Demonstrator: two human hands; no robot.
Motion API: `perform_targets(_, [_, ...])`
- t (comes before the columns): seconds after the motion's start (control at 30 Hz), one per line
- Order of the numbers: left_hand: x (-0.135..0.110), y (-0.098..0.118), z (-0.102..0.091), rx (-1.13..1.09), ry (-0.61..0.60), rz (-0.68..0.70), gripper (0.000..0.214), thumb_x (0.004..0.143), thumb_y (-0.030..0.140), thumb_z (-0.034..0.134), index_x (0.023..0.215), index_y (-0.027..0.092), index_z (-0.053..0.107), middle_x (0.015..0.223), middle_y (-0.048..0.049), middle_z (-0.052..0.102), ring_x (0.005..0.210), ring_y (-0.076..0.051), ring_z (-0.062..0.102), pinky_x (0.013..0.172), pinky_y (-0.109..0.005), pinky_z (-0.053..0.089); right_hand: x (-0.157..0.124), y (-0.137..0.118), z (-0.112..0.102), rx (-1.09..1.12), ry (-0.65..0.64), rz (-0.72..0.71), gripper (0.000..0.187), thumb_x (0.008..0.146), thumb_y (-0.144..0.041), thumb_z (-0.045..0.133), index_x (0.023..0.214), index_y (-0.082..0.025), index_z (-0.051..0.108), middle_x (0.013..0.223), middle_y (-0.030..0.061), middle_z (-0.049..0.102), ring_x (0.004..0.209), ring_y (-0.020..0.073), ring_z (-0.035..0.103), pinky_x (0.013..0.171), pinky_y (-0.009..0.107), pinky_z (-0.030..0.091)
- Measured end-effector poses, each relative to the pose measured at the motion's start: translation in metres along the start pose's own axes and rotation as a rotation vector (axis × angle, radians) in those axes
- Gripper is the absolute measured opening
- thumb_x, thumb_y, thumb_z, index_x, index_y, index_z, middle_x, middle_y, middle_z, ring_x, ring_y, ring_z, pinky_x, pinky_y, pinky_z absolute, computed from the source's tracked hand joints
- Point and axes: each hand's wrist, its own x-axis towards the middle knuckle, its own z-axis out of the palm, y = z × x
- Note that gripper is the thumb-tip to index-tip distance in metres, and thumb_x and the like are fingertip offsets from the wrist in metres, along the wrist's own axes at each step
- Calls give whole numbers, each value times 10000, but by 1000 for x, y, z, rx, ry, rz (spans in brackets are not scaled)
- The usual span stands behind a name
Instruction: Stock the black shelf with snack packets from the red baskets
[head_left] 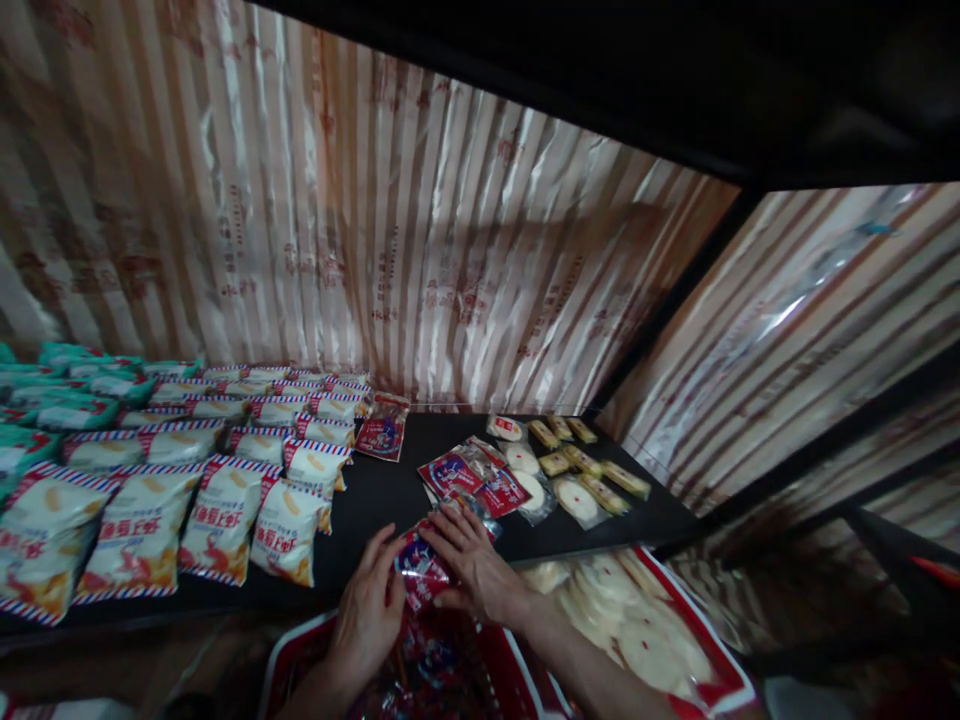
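Note:
A shiny red-and-purple snack packet (pixel 421 572) is between my two hands, near the front edge of the black shelf. My left hand (pixel 371 595) closes on its left side. My right hand (pixel 474 565) lies over its right side, fingers curved onto the packet. Just beyond my right hand, several similar red packets (pixel 469 470) lie in an overlapping pile. Below my hands a red box with a white rim (pixel 289 640) holds more of these packets, partly hidden by my forearms.
Rows of white chip bags (pixel 139 530) and green bags (pixel 75 410) fill the shelf's left side. Round white wrapped pieces (pixel 576 500) and small yellow packs (pixel 602 493) lie at right. A second red box (pixel 694 610) holds round white pieces. Corrugated foil-like sheeting (pixel 450 250) stands behind.

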Motion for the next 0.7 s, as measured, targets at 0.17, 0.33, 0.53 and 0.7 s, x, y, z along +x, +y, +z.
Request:
perform_targets(0.17, [-6,0,0,112,-15,130,436,740,120,455,1130,229,614,1279,-74,569,1179,-207,531,997,-376,441,-8,-5,10,-84,23,-74,788,753,-233,592,1437,-302,207,1510,114,221,1393,312,126,1096,571,93])
perform_targets(0.33, [-3,1,-3,149,-22,189,378,779,142,419,1063,241,648,1208,-72,621,1094,-200,595,935,-338,493,-14,-1,4,-16,44,-101,604,842,-155,437,1409,-309,300,1461,61,354,1371,246,242,1117,508,147])
perform_targets(0.53, [15,-5,-10,-51,-10,99,342,811,194,373,1018,225,643,1068,-62,682,993,-171,641,887,-300,517,-25,2,-25,216,208,-56,438,867,-246,440,1301,-259,501,1401,75,445,1301,236,384,1091,429,283])
perform_targets(0.7, [22,2,-12,-268,-87,-11,315,827,294,404,1049,207,610,966,-78,692,824,-164,666,760,-293,546,-10,-8,-34,1016,658,229,427,854,-497,463,1159,-230,597,1130,77,660,1078,273,592,946,467,457])
